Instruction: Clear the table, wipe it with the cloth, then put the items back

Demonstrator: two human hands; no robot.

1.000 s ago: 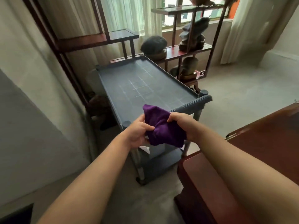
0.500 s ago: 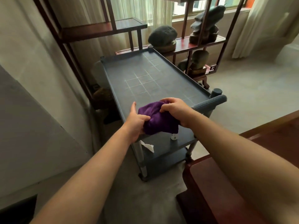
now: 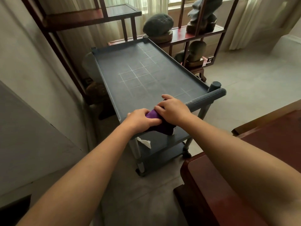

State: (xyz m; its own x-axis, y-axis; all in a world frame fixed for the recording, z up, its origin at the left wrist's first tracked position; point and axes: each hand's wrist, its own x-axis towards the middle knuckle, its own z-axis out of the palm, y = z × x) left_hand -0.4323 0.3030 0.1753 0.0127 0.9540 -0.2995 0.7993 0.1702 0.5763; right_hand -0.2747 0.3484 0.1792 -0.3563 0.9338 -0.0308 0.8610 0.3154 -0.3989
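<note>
The room is a tiled corner beside a curtained window, with a dark red wooden display shelf [image 3: 177, 35] that carries rounded ornamental stones [image 3: 158, 25], and in front of it a grey plastic trolley whose top tray serves as the tabletop [image 3: 146, 79]. This tabletop is bare, with only a faint pale grid of lines on it, so I judge that the clearing is done and the wiping is the step in hand. The purple cloth [image 3: 156, 123] lies bunched at the near edge of the tabletop, partly hanging over the rim toward the lower shelf. The left hand [image 3: 140, 119] presses on its left part with fingers curled over the fabric, and the right hand [image 3: 172, 110] lies over its right part, fingers bent down onto it; each grip is closed on the cloth. The two hands probably hold it together so that the loose fabric becomes a firm pad, and starting at the near edge lets the stroke go forward over the whole length. A white crumpled paper [image 3: 145, 142] lies on the lower shelf [image 3: 172, 141]. The trolley handle [image 3: 206, 97] is just beside the right hand.
</note>
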